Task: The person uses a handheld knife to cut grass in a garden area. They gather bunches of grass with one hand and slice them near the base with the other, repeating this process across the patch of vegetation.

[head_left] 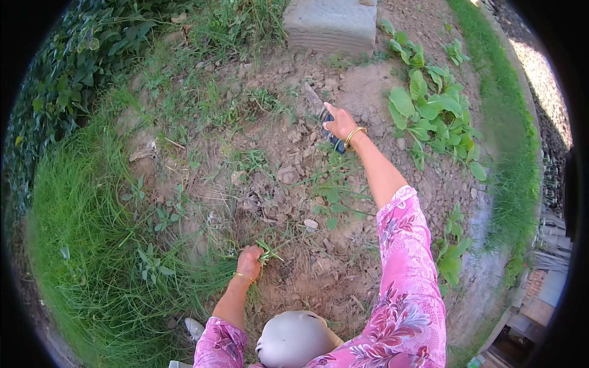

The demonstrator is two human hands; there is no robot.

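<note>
Out ahead, my right hand [342, 122] is closed round a hand tool with a flat, narrow grey blade [311, 94] and a dark blue handle. The blade points up and to the left, over loose, cloddy soil. The index finger and thumb show on top, while the rest of the grip is partly hidden. Lower down and to the left, my left hand [248, 262] is closed on a bunch of green stalks [267, 252]. Their cut-looking ends stick out to its right, beside the long grass-like clump [208, 273].
A squared stone block [331, 26] stands at the far end. Broad-leaved plants [432, 110] grow on the right, with a grassy strip [512, 153] beyond. Dense leafy growth [80, 55] fills the far left. My pale-covered knee [293, 339] and a white shoe [194, 329] are near.
</note>
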